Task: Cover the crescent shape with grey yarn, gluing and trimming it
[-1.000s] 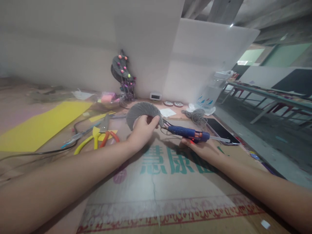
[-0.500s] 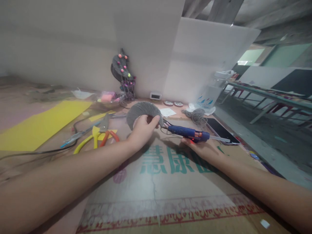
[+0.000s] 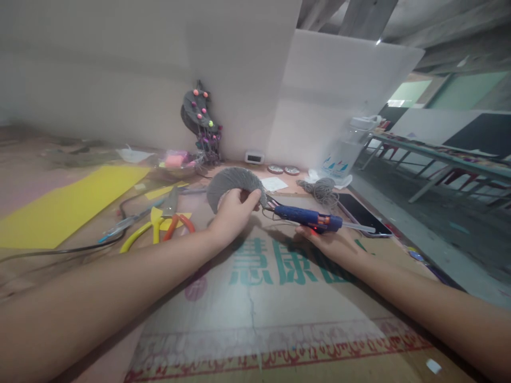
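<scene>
From my end, I have the left grip [image 3: 235,211] pinching the gray yarn-wrapped curve [image 3: 228,180] above the cardboard [image 3: 215,314] on the counter [image 3: 296,184]. My right grip [image 3: 331,243] is wrapped around the blue glue gun [image 3: 297,215], aimed at the curve's right end.

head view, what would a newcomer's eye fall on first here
Probably the blue glue gun just right of centre, in the right hand, its nozzle pointing at the end of the grey wrapped curve that the left hand grips. Next might come the grey crescent dotted with bright little balls, upright before the pale backdrop, and the large yellow sheet lying at the left.
</scene>
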{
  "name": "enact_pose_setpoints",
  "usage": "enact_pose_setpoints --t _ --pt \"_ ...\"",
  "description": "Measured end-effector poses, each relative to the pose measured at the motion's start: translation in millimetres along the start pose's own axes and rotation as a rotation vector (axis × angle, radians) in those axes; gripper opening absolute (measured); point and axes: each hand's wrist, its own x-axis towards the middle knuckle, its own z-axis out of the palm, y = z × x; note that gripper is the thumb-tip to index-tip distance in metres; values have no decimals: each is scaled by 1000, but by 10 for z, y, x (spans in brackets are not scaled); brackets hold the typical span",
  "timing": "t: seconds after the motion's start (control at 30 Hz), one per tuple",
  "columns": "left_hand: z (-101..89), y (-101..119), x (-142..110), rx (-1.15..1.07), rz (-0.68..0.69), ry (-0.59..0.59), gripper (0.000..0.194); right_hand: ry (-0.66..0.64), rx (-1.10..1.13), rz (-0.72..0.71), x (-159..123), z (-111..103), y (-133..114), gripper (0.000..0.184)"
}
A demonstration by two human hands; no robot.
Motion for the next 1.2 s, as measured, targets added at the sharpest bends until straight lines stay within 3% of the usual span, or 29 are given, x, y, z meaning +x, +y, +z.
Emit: enact_pose_setpoints --t 0.4,0.6,0.77,0.9,1.0,1.2 --pt "-1 27 -4 -17 -8 -8 38 13 -29 -24 -2 11 47 40" --pt "-4 15 5 -19 -19 -3 38 17 -17 21 11 30 77 38" --pt "19 -11 20 -78 -34 -11 35 -4 -3 -27 37 27 39 35" --pt "37 -26 21 -83 -37 -2 34 6 -77 106 55 -30 37 41" --pt "39 -37 18 -97 -24 0 34 6 -8 142 94 -89 70 45" --pt "31 -8 8 -59 -52 -17 36 0 157 28 161 -172 65 40"
